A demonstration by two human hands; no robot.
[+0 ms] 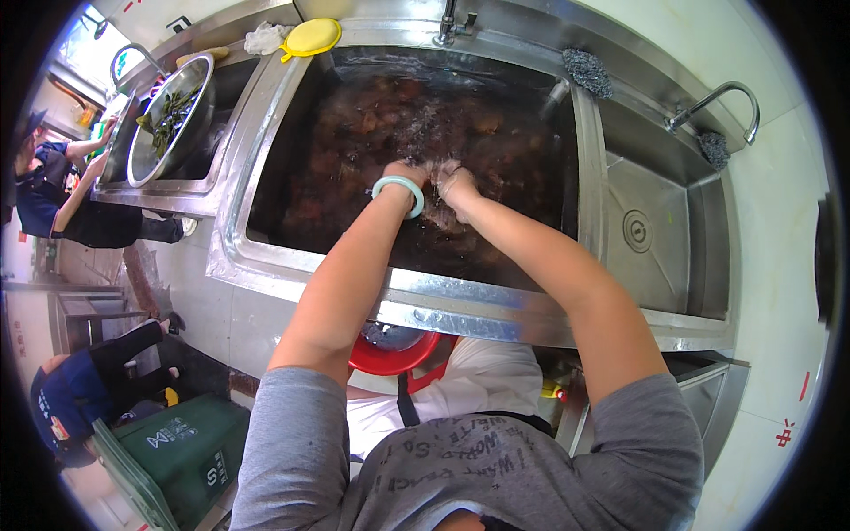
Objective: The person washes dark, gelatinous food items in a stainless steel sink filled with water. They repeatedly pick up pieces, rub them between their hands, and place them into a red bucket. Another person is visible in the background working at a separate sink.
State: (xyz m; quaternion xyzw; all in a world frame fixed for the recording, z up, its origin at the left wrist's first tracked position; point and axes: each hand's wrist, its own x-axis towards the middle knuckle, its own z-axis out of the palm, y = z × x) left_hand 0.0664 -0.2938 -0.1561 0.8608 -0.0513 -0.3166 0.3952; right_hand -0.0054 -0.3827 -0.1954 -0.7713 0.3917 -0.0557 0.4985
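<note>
A deep stainless steel sink (229, 229) in front of me is filled with dark water. Reddish-brown pieces, too blurred to name, lie beneath the surface (372, 113). My left hand (406, 174), with a pale green bangle (418, 206) at its wrist, dips into the middle of the water. Close beside it, my right hand (457, 184) is also partly under, and water splashes around both. The fingers are mostly hidden, so whether they grip any piece is unclear.
A yellow scrubbing pad (312, 36) and a white cloth (267, 38) lie on the sink's back-left rim. A steel scourer (587, 73) rests at the right. Leafy greens fill a metal bowl (199, 70). Two people work at left, near a green bin (179, 458).
</note>
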